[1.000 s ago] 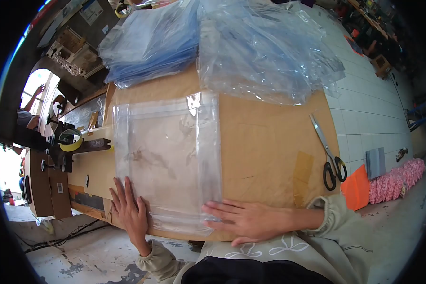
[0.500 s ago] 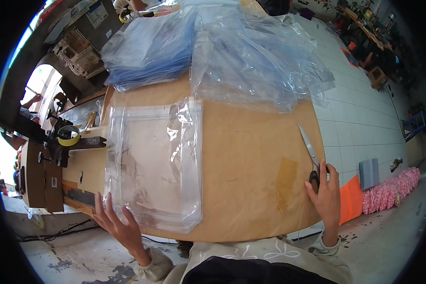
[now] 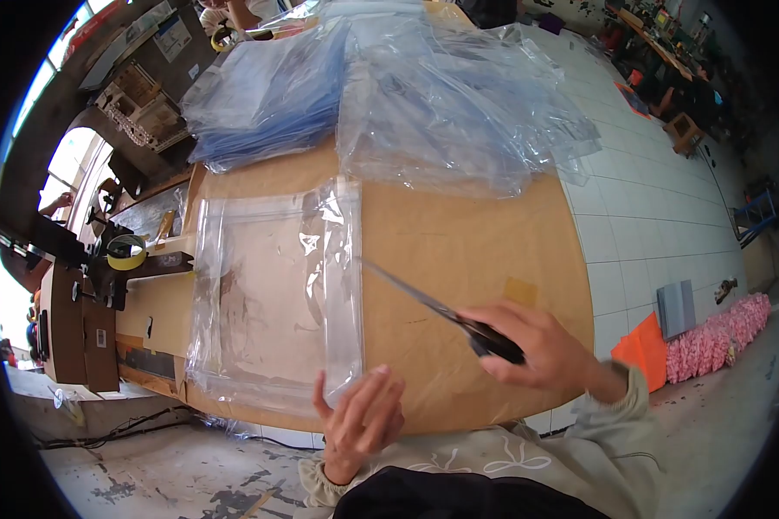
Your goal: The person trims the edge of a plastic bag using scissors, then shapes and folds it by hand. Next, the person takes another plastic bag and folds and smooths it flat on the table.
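A clear plastic bag (image 3: 273, 285) lies flat on the brown-covered table (image 3: 476, 225), its glossy right edge catching the light. My left hand (image 3: 363, 419) is at the bag's lower right corner, fingers loosely bent and apart; nothing shows in them. My right hand (image 3: 532, 346) grips a pair of scissors (image 3: 424, 301) by the black handles. Their blades are together and point up and left, with the tip by the bag's right edge.
Stacked bluish plastic sheets (image 3: 268, 95) and a looser heap of clear plastic (image 3: 459, 112) cover the table's far end. A tape roll (image 3: 127, 252) sits on a dark metal fixture at left. Pink material (image 3: 718, 337) lies on the floor at right. Another person's arm shows at the top.
My right hand has picked the scissors up from the table and swung them left over it. My left hand has moved right from the bag's lower left to its lower right corner.
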Available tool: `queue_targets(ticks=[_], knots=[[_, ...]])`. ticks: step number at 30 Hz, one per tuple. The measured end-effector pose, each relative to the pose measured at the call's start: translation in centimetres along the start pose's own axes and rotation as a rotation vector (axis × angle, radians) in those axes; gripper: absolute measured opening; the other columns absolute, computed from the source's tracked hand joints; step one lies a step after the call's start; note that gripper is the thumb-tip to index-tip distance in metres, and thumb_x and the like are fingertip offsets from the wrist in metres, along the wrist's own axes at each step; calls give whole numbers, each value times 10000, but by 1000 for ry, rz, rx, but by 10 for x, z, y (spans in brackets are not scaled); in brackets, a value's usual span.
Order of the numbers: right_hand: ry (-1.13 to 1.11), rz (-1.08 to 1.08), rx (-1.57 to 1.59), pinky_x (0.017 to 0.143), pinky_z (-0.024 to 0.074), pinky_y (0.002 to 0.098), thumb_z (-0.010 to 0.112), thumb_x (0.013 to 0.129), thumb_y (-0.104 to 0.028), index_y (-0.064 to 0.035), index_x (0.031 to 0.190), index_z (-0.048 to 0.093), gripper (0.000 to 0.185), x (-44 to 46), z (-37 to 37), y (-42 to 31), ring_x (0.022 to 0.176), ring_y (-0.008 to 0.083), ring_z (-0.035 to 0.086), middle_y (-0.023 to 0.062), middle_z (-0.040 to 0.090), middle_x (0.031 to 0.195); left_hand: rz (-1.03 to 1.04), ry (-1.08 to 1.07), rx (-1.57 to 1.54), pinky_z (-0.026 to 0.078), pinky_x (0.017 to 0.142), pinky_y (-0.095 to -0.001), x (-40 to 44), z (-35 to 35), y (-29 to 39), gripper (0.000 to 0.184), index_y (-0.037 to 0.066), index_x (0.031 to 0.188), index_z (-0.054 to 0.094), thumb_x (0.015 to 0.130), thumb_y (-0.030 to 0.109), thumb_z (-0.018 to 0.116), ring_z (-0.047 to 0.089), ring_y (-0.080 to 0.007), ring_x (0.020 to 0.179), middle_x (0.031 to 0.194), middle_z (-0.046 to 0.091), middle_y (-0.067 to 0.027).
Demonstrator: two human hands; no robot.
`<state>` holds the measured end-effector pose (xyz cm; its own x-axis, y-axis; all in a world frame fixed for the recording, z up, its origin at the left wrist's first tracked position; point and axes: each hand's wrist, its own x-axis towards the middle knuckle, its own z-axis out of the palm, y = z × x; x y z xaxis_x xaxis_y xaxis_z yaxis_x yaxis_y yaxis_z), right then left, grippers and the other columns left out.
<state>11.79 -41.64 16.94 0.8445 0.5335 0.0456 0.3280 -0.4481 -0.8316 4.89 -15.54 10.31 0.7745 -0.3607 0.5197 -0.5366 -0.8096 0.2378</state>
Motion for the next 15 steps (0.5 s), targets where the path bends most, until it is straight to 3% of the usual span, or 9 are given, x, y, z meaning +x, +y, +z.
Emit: queue_targets(ticks=[2,4,7,8,10,15], knots=[[-143,-35,53,758,466,373,569,856,-273,-30,1308,474,522,37,-8,-1,892,259,585,143,577,1038,-83,60,88,168,1102,-599,-5,4,1,261,162,1010,705,770,168,604,576,-211,1078,1214,591,-84],[-127,-98,79,705,448,366,550,867,-295,-36,1273,506,483,81,-2,-8,819,264,576,138,586,946,-193,71,148,127,1095,-641,-11,8,1,259,171,1014,702,779,199,598,494,-284,1205,1288,547,-104],[-95,-189,-6,724,464,371,538,869,-271,14,1128,558,386,160,17,-18,799,300,601,182,597,872,-264,10,143,125,1112,-614,-13,22,-4,251,141,1018,676,781,163,596,460,-328,1248,1305,538,-109],[-54,-265,-90,727,471,374,539,862,-255,35,1074,568,360,187,30,-19,788,311,611,195,599,844,-258,-16,157,136,1112,-589,-11,22,-4,241,134,1001,676,772,145,603,509,-285,1210,1268,570,-91],[-81,-248,-284,803,460,461,554,838,-230,60,1031,568,348,235,49,-33,959,340,589,248,581,969,-278,-33,141,163,1106,-556,-10,26,-4,238,130,994,675,767,130,604,546,-250,1168,1244,588,-76],[343,-464,-769,877,377,615,586,818,-170,48,1018,586,296,297,101,-17,1176,402,428,293,465,1169,-279,-47,144,218,1077,-497,-8,23,-5,230,125,991,676,772,118,606,591,-189,1102,1219,608,-50]])
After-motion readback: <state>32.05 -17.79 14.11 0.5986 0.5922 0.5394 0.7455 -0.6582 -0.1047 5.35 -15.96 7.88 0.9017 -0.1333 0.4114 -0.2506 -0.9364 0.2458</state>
